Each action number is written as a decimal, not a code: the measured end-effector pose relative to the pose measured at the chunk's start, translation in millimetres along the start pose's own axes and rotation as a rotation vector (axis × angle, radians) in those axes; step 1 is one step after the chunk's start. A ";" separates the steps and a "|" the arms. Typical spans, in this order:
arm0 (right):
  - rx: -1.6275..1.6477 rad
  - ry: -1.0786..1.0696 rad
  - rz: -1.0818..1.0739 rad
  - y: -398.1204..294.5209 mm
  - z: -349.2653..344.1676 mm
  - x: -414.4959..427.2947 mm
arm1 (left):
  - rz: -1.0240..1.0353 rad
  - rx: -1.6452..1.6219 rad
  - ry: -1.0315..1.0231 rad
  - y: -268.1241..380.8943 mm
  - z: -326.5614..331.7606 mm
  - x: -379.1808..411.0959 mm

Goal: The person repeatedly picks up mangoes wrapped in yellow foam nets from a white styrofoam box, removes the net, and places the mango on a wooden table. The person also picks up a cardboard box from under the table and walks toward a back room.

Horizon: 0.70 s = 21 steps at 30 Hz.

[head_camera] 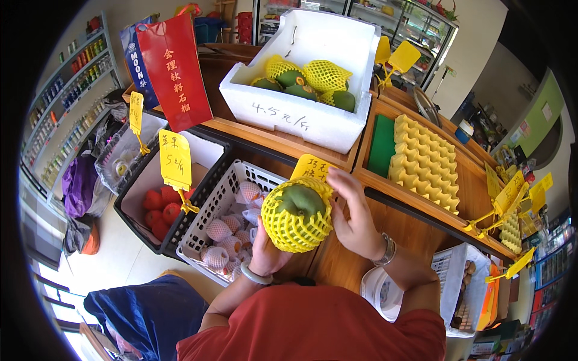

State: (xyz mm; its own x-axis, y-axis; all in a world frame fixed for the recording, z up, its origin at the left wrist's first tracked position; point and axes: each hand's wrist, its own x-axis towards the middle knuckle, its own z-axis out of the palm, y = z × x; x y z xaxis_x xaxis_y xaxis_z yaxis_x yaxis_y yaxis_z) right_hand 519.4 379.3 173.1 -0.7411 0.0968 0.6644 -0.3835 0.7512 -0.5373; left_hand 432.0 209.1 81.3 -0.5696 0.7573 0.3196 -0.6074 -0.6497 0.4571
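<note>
My left hand (268,252) holds up a large green papaya (300,201) from below and from its left side. A yellow foam net (295,234) covers the fruit's sides, leaving the stem end bare and facing me. Close against the papaya's right side is my right hand (356,216), its fingers apart. Whether those fingertips touch the net is hard to tell. Behind the fruit a yellow price tag (311,166) is partly hidden. More green papayas (300,91), some in yellow nets, lie in a white foam box (289,118) on the raised wooden display ahead.
A white plastic basket (198,243) with net-wrapped fruit stands left, beside a black-rimmed crate (135,221) of red fruit. Yellow egg trays (424,164) rest on the right shelf. A white bucket (381,293) is near my right elbow. Red hanging bag (174,72) stands at the back left.
</note>
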 end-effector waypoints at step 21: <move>0.288 -0.254 0.379 8.7 -30.3 -7.6 | 0.115 0.428 0.083 -6.4 -5.5 23.0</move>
State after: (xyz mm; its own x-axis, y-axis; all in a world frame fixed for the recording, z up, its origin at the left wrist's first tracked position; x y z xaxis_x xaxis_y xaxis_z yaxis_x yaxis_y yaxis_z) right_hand 538.4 404.9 179.1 -0.9533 0.1386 0.2683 -0.1720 0.4812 -0.8596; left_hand 419.7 230.3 81.2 -0.6732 0.6622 0.3290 -0.2632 -0.6304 0.7303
